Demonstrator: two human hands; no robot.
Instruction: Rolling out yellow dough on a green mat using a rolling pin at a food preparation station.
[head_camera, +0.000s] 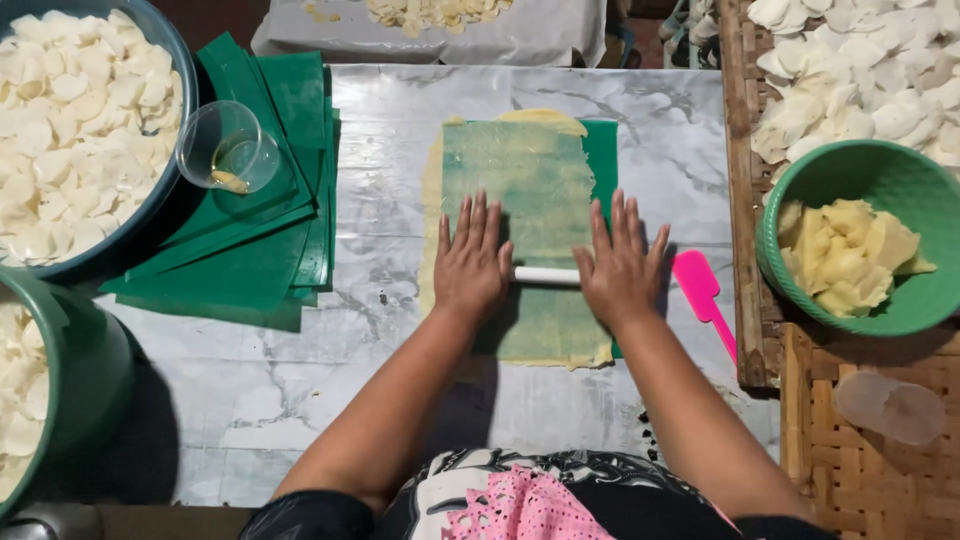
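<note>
Both hands lie palm down, fingers spread flat and closed on nothing, on a white rolling pin (546, 274) that runs crosswise between them; only its middle stretch shows, the ends hidden under the palms. The left hand (470, 262) presses the pin's left end and the right hand (620, 268) its right end, so the grip is a flat press from above rather than a clasp around it. The pin rests across a thin yellow dough sheet (545, 330) covered by clear plastic film, which lies over a green mat (603, 152) in the middle of the marble-patterned counter (390, 120). The dough reaches from beyond the fingertips back toward the person's body, past the wrists. Just beside the right hand, on the counter, lies a pink spatula (700, 290), apart from the fingers. To the left sits a stack of green sheets (250, 260) with a clear plastic cup (228, 148) lying on it, and past that a large basin of pale round chips (70, 120). At the right, a green bowl (850, 165) holds yellow dough lumps (845, 255), standing on a woven tray (860, 470).
</note>
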